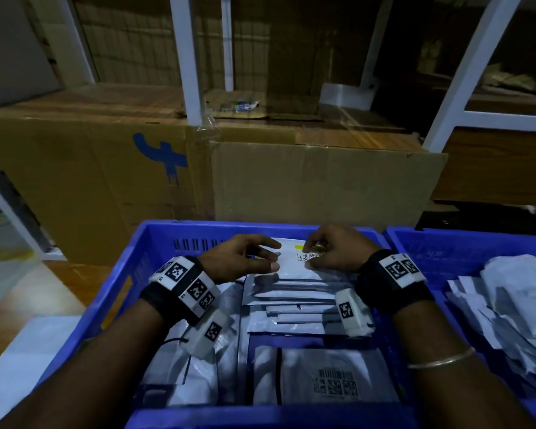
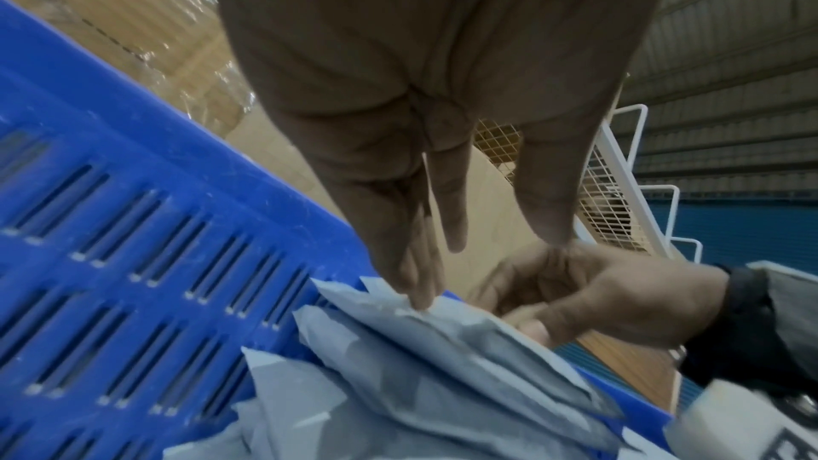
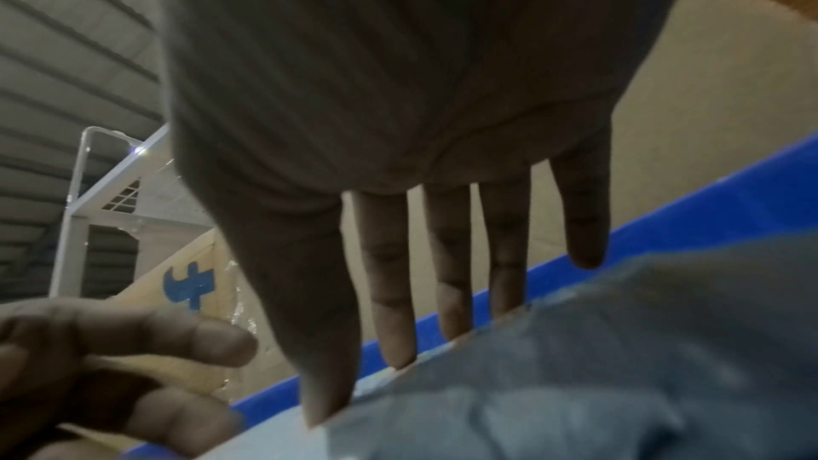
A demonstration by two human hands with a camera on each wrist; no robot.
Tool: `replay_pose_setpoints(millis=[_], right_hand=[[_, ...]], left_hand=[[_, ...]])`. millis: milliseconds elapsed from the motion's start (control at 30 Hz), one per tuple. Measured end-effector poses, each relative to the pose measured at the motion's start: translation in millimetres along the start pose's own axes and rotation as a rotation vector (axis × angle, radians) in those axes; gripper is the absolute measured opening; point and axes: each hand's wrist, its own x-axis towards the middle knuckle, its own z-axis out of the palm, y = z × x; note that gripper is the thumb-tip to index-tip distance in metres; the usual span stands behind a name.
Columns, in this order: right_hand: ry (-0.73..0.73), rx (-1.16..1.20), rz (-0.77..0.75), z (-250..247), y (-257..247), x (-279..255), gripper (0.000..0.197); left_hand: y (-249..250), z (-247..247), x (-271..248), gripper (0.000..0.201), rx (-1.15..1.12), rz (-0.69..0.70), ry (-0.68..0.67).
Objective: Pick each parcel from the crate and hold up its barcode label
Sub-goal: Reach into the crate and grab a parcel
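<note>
A blue crate [image 1: 155,239] in front of me holds several grey parcels standing on edge. At its far end stands a pale parcel [image 1: 291,267] with a printed label [image 1: 307,257] and a yellow mark. My right hand [image 1: 317,253] pinches this parcel's top edge, thumb on the label side. In the right wrist view its fingers [image 3: 394,292] reach down behind the parcel [image 3: 619,345]. My left hand [image 1: 271,255] has straight fingers at the parcel's left edge. In the left wrist view its fingertips [image 2: 416,292] touch the parcel's top edge [image 2: 442,338].
A second blue crate [image 1: 440,243] at the right holds a loose heap of grey parcels [image 1: 514,305]. Large cardboard boxes [image 1: 322,181] stand right behind both crates. White rack posts [image 1: 192,72] rise beyond them. A parcel with barcodes [image 1: 334,385] lies at the crate's near end.
</note>
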Motion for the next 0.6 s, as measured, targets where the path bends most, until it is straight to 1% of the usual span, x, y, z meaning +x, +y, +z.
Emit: replay_pose_setpoints(millis=[100,200,300,400,467,533,600], right_hand=[[-0.001,-0.011,0.005,0.1,3.0,-0.8,0.029],[0.012,0.013,0.006,2.9,3.7,0.7,0.04],[-0.053,-0.012,0.01,1.6,1.6,1.4,0.041],[-0.08,-0.002,0.014,2.0,1.0,1.3,0.041],[-0.071,0.008,0.015,4.0,1.2,2.1,0.04],[-0.065,0.023,-0.006,5.8,1.1,2.4,0.036],[-0.045,0.096,-0.031,6.6,1.8,1.7,0.032]], left_hand=[[1.2,-7.0,-0.6,0.03,-0.037,0.022,0.074],[3.3,-17.2,-2.3,0.025,-0.031,0.039,0.201],[2.8,-33.0,-5.9,0.022,0.107,0.077,0.336],[-0.3,-48.8,-9.4,0.03,0.319,0.093,0.442],[-1.0,-55.6,-12.1,0.035,0.4,0.087,0.458],[-1.5,-61.3,-13.8,0.034,0.479,0.063,0.483],[-1.8,-67.0,-14.9,0.034,0.557,0.025,0.516]])
